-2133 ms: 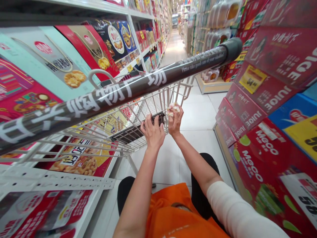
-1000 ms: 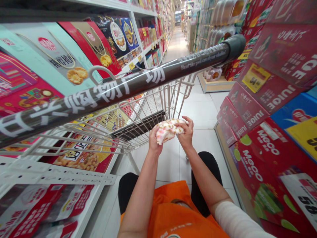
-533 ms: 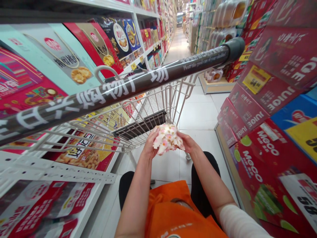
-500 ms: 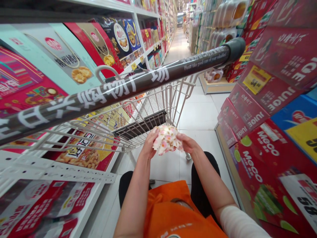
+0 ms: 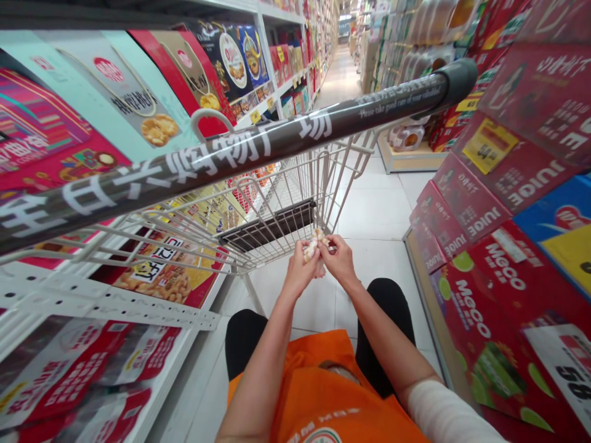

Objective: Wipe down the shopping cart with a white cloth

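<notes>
A small crumpled white cloth (image 5: 311, 246) with pink and yellow flower-like spots is bunched between my two hands, just below the shopping cart (image 5: 286, 223). My left hand (image 5: 299, 271) closes round its lower left part. On the other side, my right hand (image 5: 339, 258) pinches the cloth's upper right edge with fingers and thumb. Much of the fabric is hidden inside the fingers. Over the hands runs the cart's dark handlebar (image 5: 221, 152), slanting up to the right; neither hand touches it.
Shelves with gift boxes (image 5: 152, 101) line the left side. Stacked red drink cartons (image 5: 489, 289) with price signs crowd the right. White floor tiles (image 5: 369, 215) run ahead down the aisle. My knees in black and an orange apron (image 5: 332, 381) are below.
The cloth was spread wider between two separated hands; now it is bunched small. My right hand has moved left toward my left hand. The view has shifted slightly.
</notes>
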`<state>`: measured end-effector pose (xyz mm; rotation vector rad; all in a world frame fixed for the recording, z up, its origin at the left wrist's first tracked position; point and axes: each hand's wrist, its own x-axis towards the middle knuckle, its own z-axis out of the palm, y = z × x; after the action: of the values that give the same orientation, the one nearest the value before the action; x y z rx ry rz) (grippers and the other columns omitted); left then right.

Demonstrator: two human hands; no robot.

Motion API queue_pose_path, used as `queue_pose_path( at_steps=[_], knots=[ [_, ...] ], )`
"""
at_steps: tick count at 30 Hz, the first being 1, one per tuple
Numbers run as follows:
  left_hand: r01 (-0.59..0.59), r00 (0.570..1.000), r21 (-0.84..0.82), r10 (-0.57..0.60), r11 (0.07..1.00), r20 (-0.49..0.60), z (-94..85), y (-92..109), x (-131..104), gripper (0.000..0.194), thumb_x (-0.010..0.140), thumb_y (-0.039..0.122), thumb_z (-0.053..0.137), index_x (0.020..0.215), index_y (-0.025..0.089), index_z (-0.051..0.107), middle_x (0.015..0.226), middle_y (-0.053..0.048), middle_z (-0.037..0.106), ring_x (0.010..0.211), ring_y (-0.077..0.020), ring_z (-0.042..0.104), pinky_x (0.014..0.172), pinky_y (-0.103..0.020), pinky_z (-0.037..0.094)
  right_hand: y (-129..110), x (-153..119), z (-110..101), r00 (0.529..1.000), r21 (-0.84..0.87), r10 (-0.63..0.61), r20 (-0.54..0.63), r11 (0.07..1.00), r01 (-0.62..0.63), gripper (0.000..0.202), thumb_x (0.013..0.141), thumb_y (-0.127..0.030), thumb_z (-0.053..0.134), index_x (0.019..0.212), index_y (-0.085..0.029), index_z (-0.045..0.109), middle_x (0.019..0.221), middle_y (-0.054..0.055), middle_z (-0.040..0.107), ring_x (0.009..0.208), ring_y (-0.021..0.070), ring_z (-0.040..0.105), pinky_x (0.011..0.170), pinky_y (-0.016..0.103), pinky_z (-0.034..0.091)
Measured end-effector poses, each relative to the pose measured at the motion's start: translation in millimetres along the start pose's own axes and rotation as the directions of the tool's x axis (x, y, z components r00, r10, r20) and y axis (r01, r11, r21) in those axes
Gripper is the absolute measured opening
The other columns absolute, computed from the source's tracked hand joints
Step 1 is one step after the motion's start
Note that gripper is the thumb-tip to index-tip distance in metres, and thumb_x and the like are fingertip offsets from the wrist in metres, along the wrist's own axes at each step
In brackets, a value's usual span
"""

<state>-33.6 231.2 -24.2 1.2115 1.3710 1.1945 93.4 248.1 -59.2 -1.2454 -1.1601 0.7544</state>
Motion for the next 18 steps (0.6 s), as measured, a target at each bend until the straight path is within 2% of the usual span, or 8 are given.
queue_pose_path(
  at_steps=[4, 6, 9, 12, 13, 15, 17, 18],
  knots=[
    [-0.004, 0.999, -0.106, -0.001, 0.994, -0.049, 6.9, -7, -3, 0.047, 0.065, 0.038, 0.089, 0.102, 0.022, 0.065, 0.089, 0.0, 0.073, 0.074, -0.013, 0.065, 0.067, -0.021, 0.049, 5, -9, 0, 0.986, 0.126, -0.08, 0.143, 0.99, 0.062, 0.028, 0.091, -0.046, 0.057, 0.089, -0.024, 0.076, 0.103, 0.006, 0.069, 0.1, 0.0195, 0.066, 0.089, 0.036, 0.056],
    [0.004, 0.998, -0.165, -0.015, 0.986, -0.065, 5.3, -9, -3, 0.048, 0.061, 0.037, 0.091, 0.098, 0.02, 0.065, 0.087, 0.001, 0.072, 0.073, -0.0121, 0.064, 0.068, -0.02, 0.049, 8, -7, -4, 0.99, 0.099, -0.034, 0.134, 0.995, 0.021, 0.024, 0.081, -0.047, 0.07, 0.087, -0.024, 0.076, 0.103, 0.006, 0.068, 0.098, 0.0199, 0.066, 0.085, 0.036, 0.056],
    [0.038, 0.998, -0.267, -0.052, 0.963, -0.044, 2.0, -12, -3, 0.048, 0.059, 0.041, 0.091, 0.092, 0.018, 0.064, 0.083, 0.001, 0.071, 0.071, -0.0129, 0.065, 0.067, -0.023, 0.052, 11, 0, -12, 0.994, 0.05, 0.088, 0.064, 0.995, -0.091, 0.048, 0.062, -0.048, 0.086, 0.1, -0.022, 0.073, 0.108, 0.006, 0.069, 0.094, 0.0205, 0.064, 0.078, 0.035, 0.055],
    [0.081, 0.996, -0.355, -0.093, 0.931, -0.015, 2.3, -14, -6, 0.054, 0.057, 0.044, 0.093, 0.095, 0.017, 0.065, 0.085, 0.0, 0.072, 0.071, -0.0134, 0.066, 0.069, -0.025, 0.054, 11, 4, -16, 0.971, 0.079, 0.134, 0.2, 0.985, -0.152, 0.042, 0.065, -0.048, 0.082, 0.094, -0.021, 0.07, 0.09, 0.002, 0.071, 0.081, 0.0186, 0.063, 0.073, 0.034, 0.054],
    [0.093, 0.994, -0.378, -0.105, 0.921, -0.01, 3.8, -14, -7, 0.055, 0.057, 0.044, 0.094, 0.096, 0.017, 0.066, 0.086, 0.0, 0.072, 0.072, -0.0129, 0.066, 0.07, -0.024, 0.054, 11, 4, -16, 0.974, 0.063, 0.103, 0.2, 0.991, -0.117, 0.032, 0.069, -0.046, 0.079, 0.086, -0.021, 0.069, 0.083, 0.001, 0.069, 0.077, 0.018, 0.062, 0.073, 0.034, 0.053],
    [0.122, 0.991, -0.42, -0.13, 0.899, 0.01, 9.0, -14, -10, 0.057, 0.059, 0.048, 0.093, 0.1, 0.017, 0.068, 0.087, -0.001, 0.072, 0.073, -0.0119, 0.066, 0.069, -0.023, 0.053, 10, -1, -13, 0.998, -0.04, -0.022, 0.063, 0.999, 0.025, 0.016, 0.074, -0.037, 0.072, 0.076, -0.022, 0.065, 0.078, 0.0, 0.065, 0.078, 0.0187, 0.06, 0.077, 0.036, 0.052],
    [0.15, 0.988, -0.465, -0.146, 0.872, 0.045, 15.9, -14, -12, 0.059, 0.065, 0.057, 0.088, 0.104, 0.018, 0.069, 0.091, -0.003, 0.073, 0.074, -0.0122, 0.067, 0.067, -0.022, 0.053, 8, -10, -6, 0.984, -0.157, -0.169, -0.056, 0.975, 0.159, 0.006, 0.078, -0.029, 0.063, 0.078, -0.023, 0.065, 0.081, 0.003, 0.065, 0.084, 0.0213, 0.06, 0.083, 0.039, 0.052],
    [0.156, 0.987, -0.49, -0.146, 0.858, 0.06, 19.2, -13, -13, 0.06, 0.068, 0.062, 0.085, 0.106, 0.019, 0.068, 0.095, -0.004, 0.074, 0.077, -0.0128, 0.068, 0.068, -0.023, 0.054, 7, -16, -3, 0.972, -0.186, -0.227, -0.057, 0.959, 0.213, 0.008, 0.08, -0.026, 0.06, 0.083, -0.023, 0.067, 0.086, 0.006, 0.067, 0.089, 0.0229, 0.061, 0.087, 0.042, 0.053]
  ],
)
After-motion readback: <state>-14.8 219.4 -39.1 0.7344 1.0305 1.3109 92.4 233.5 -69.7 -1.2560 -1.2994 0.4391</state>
